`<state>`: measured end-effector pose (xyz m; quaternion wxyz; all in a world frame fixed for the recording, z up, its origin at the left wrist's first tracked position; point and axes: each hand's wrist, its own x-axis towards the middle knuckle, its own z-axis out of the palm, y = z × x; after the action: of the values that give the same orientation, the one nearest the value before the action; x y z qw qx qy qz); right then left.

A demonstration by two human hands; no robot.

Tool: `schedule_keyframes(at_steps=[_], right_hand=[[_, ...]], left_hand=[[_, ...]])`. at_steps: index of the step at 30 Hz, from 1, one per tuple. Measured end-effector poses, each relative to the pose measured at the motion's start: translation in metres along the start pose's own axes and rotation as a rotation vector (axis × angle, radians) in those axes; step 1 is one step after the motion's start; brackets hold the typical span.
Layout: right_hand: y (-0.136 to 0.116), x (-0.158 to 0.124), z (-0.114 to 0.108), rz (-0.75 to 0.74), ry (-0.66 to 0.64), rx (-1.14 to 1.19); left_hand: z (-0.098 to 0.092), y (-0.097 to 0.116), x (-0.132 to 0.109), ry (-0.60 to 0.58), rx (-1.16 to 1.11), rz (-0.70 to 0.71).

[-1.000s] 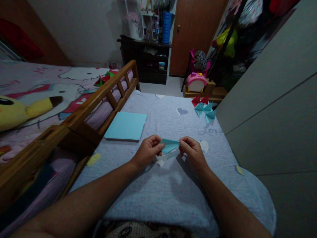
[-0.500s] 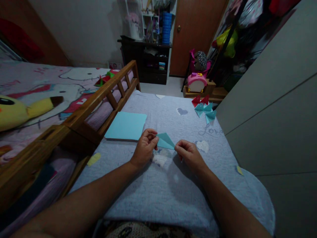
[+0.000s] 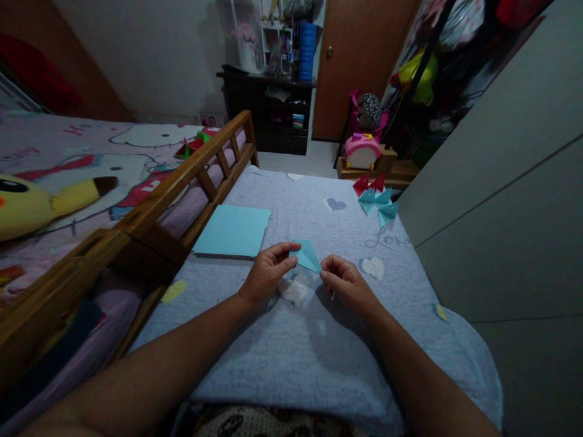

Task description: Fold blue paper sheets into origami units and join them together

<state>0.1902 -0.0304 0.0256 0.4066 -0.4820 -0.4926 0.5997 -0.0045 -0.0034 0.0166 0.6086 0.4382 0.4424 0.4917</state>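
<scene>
A small folded teal paper triangle (image 3: 307, 255) is held just above the grey-blue bedspread (image 3: 300, 340). My left hand (image 3: 268, 273) pinches its left corner between thumb and fingers. My right hand (image 3: 344, 282) pinches its lower right corner with the fingers curled. A stack of flat teal paper sheets (image 3: 232, 230) lies on the bedspread just beyond my left hand. Several finished folded paper pieces (image 3: 377, 199), teal and red, sit at the far right of the bedspread.
A wooden bed rail (image 3: 182, 182) runs along the left, with a cartoon-print bed and a yellow plush toy (image 3: 36, 203) behind it. A grey cabinet wall (image 3: 501, 200) closes off the right. A dark shelf unit (image 3: 273, 112), a door and toys stand at the back.
The paper has been turned from a flat narrow strip into an upright triangle. Both hands moved closer together, and the right hand slid left and slightly down.
</scene>
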Motion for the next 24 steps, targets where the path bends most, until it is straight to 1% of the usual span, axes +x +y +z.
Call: schedule_keyframes(at_steps=[4,8,11,16,21,24], right_hand=[[-0.0003,-0.0021,-0.0004,0.014,-0.009,0.060],[0.0006,-0.0034,-0.0001,0.005,-0.019,0.109],[-0.0005,-0.0040,0.0018,-0.048,-0.001,0.102],[-0.0004,-0.0028,0.0041,-0.174,0.054,0.099],[0.0050,-0.0011,0.0015,-0.224,0.052,0.076],[0.0075,-0.0005,0.0002,-0.234,0.041,0.074]], left_hand=[[-0.0037,-0.0043,0.0028,-0.014,-0.024,-0.007],[-0.0030,-0.0026,0.0037,0.000,-0.079,-0.034],[-0.0009,0.0008,0.0028,-0.011,-0.133,-0.069],[-0.0005,0.0014,0.0017,-0.080,-0.205,-0.126],[0.0009,0.0020,0.0006,-0.125,-0.209,-0.156],[0.0019,0.0032,0.0000,-0.131,-0.197,-0.168]])
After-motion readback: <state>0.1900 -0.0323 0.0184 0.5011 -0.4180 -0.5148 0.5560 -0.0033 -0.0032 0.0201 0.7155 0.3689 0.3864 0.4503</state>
